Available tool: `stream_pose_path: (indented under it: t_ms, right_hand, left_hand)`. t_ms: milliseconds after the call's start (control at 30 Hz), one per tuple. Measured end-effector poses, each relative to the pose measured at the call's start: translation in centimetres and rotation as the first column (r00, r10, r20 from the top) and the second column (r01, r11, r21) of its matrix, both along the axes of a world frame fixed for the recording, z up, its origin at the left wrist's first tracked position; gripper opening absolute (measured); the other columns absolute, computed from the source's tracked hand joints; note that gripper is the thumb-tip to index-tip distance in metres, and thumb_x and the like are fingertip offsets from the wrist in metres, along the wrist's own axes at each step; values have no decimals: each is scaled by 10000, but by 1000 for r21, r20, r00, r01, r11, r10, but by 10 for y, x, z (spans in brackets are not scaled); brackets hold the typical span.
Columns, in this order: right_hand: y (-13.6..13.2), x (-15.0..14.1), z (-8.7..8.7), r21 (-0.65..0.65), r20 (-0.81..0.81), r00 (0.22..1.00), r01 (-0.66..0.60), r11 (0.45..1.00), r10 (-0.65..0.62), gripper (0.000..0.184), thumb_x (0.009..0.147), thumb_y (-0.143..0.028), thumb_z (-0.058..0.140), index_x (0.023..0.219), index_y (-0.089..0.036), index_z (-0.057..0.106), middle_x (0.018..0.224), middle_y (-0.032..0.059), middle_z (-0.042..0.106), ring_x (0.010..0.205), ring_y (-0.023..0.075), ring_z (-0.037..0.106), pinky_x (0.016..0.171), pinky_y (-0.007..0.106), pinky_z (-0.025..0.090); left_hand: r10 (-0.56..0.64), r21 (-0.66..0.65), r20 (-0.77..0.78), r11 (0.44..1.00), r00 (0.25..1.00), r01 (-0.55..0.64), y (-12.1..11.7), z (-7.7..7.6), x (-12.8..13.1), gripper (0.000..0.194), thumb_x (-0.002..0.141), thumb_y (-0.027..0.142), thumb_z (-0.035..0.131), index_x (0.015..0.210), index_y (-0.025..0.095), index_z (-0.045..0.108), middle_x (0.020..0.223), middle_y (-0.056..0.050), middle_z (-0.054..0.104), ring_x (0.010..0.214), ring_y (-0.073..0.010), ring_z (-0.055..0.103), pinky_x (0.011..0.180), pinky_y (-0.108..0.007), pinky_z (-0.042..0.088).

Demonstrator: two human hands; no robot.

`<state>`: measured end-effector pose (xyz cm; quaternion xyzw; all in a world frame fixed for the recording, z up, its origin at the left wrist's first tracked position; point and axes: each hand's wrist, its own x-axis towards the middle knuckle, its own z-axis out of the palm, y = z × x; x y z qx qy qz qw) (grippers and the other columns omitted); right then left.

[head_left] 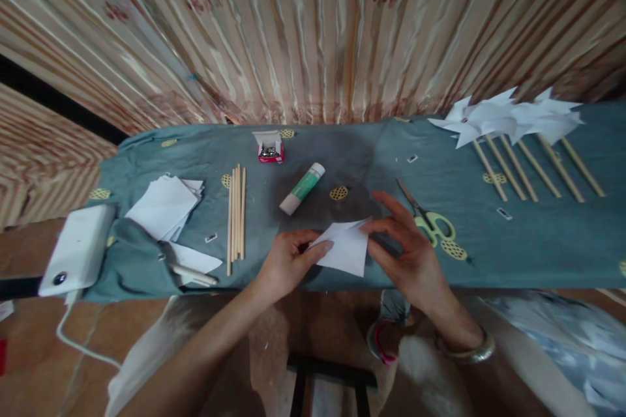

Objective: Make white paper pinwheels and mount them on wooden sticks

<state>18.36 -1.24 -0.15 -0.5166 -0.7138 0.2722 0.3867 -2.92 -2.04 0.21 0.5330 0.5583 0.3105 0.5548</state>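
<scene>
A folded square of white paper (345, 253) is held over the table's front edge. My left hand (288, 264) pinches its left side between thumb and fingers. My right hand (408, 251) grips the upper right corner with thumb and a finger, while another finger is stretched out above. Just beyond the paper lies a green and white glue stick (303, 189). Scissors with light green handles (433, 225) rest close to my right hand, blades pointing away.
Wooden sticks (237, 218) lie left of centre, beside a stack of white paper squares (163, 205). Behind them stands an open red box (270, 148) of small metal pieces. Several paper pinwheels (503, 118) on sticks lie far right. A white device (78, 247) with a cable sits far left.
</scene>
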Motion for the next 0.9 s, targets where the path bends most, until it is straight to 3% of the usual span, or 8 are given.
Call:
stream_pose_path:
  t_ms: [133, 233, 333, 567, 900]
  right_hand:
    - [8, 16, 3, 90, 99, 990, 96, 991, -105, 270, 885, -316, 586, 1134, -235, 648, 1400, 109, 536, 1306, 281, 503, 1076, 487, 420]
    - [14, 33, 4, 119, 147, 954, 244, 963, -260, 275, 901, -342, 551, 1118, -216, 661, 1238, 123, 651, 1181, 287, 600, 1031, 485, 455]
    - [16, 47, 1, 81, 193, 928, 310, 947, -320, 291, 903, -384, 524, 1080, -216, 682, 1098, 110, 714, 1002, 281, 682, 893, 456, 533]
    - [11, 66, -2, 104, 411, 836, 353, 930, -363, 350, 902, -452, 463, 931, -216, 720, 838, 93, 755, 706, 263, 701, 652, 388, 536]
    - [2, 81, -8, 132, 644, 692, 320, 938, -327, 331, 875, -424, 504, 992, -186, 702, 891, 131, 753, 812, 318, 708, 667, 416, 533]
  left_hand:
    - [110, -25, 69, 994, 991, -109, 7, -10, -1, 392, 738, 498, 667, 617, 127, 628, 551, 24, 468, 543, -94, 383, 505, -214, 290]
    - [155, -17, 101, 988, 983, -154, 12, -14, -2, 418, 707, 518, 682, 575, 131, 594, 529, 25, 453, 527, -90, 370, 494, -213, 281]
    - [170, -9, 101, 985, 980, -170, 14, -16, -2, 409, 701, 513, 686, 585, 129, 605, 538, 12, 488, 530, -97, 399, 497, -214, 303]
    - [190, -7, 113, 982, 975, -190, 16, -18, -3, 390, 690, 497, 687, 580, 130, 612, 525, 10, 499, 516, -96, 399, 480, -213, 299]
    - [206, 23, 164, 977, 965, -213, 20, -13, 1, 408, 649, 520, 699, 545, 147, 570, 496, 35, 428, 490, -81, 337, 461, -216, 273]
